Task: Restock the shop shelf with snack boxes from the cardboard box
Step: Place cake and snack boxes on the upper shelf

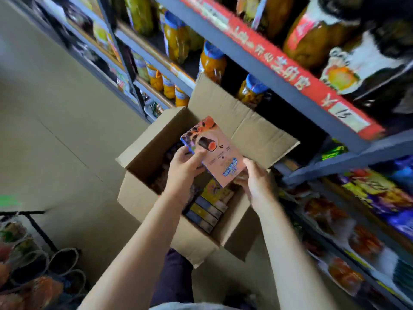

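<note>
Head view. Pink snack box (213, 151) is held in the air above the open cardboard box (156, 204), between both hands. Left hand (184, 167) grips its left edge, thumb on the printed face, fingers curled behind. Right hand (254, 183) holds the lower right corner, fingers wrapped under; the exact finger layout there is partly hidden. More snack boxes (206, 209) lie packed on edge inside the carton, which sits on the floor against the shelf unit (290, 70).

Step in hand, as judged: carry the lifted box to a shelf slot. To do it well, keep both edge grips until the box clears the raised flap (223, 104), then turn the printed face outward before sliding it in, base first. Lower shelves on the right hold packaged snacks (366, 191); the target slot cannot be identified.

Orientation: long axis runs from upper left to lower right in frame; printed face points up toward the camera, logo end nearest the right hand.
</note>
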